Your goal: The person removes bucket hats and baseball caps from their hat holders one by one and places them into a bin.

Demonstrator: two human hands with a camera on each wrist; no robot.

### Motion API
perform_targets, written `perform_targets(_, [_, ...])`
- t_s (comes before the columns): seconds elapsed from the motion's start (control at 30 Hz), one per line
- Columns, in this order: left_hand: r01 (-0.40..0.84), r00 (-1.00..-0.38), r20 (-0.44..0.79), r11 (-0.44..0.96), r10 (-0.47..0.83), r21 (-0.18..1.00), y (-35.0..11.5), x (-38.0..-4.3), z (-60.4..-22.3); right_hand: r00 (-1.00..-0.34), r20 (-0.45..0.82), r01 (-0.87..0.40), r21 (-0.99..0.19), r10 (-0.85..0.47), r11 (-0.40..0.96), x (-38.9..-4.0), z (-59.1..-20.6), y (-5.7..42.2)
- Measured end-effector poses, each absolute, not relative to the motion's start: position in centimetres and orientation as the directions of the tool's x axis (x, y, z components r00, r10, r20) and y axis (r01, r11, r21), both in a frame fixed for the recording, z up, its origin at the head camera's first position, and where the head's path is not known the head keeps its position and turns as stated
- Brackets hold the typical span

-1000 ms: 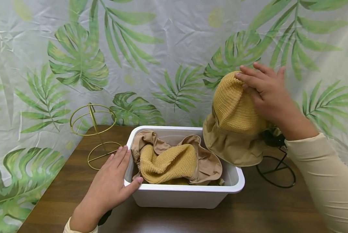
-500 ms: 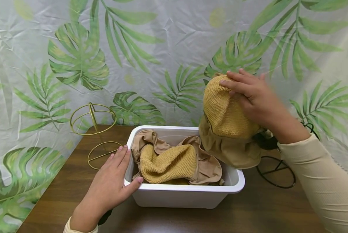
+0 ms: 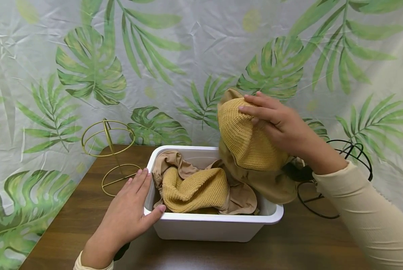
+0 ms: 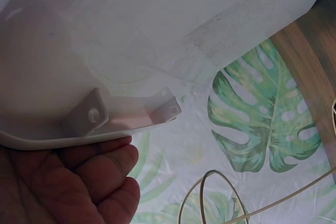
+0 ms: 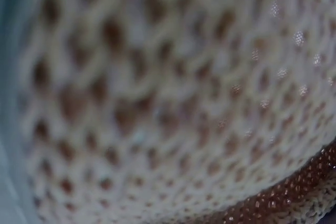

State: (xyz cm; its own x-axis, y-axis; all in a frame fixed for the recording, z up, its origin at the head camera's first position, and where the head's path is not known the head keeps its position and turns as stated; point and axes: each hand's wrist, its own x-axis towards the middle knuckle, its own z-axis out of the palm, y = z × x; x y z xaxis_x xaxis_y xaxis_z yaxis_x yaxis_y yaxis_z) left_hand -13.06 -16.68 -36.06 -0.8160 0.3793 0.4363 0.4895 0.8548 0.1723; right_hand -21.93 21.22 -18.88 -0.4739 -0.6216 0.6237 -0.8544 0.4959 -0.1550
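A sun hat [image 3: 236, 131] with a yellow knitted crown and a tan cloth brim hangs tilted over the right end of a white plastic bin [image 3: 214, 227]. My right hand [image 3: 282, 125] holds it by the crown; the thumb is mostly hidden. Blurred knit of the crown [image 5: 157, 98] fills the right wrist view. Inside the bin lies another yellow knitted hat [image 3: 194, 189] with a crumpled tan brim. With fingers straight, my left hand [image 3: 125, 212] rests on the bin's left rim. The left wrist view has its fingers [image 4: 110, 169] against the rim's edge, beside the bin wall [image 4: 131, 40].
A gold wire hat stand [image 3: 111, 150] is behind my left hand on the brown wooden table [image 3: 73, 221]. At the right, a black wire stand [image 3: 322, 213] is partly covered by my right arm. A leaf-patterned cloth [image 3: 208, 48] hangs behind the table.
My right hand has carried the sun hat left and slightly down, from beside the black stand to over the bin, tilting it. More of the black stand shows. My left hand stays put.
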Motion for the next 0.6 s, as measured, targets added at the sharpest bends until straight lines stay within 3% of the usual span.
perform_targets(0.43, [0.493,-0.811,0.446,0.852,0.378,0.175,-16.8,-13.0,-36.1,-0.370,0.589,-0.928,-0.190,-0.718,0.322,-21.7,-20.5,19.1])
perform_targets(0.6, [0.493,-0.813,0.440,0.853,0.381,0.172,-16.9,-12.9,-36.1,-0.290,0.600,-0.957,-0.176,-0.745,0.231,-21.9,-21.3,18.6])
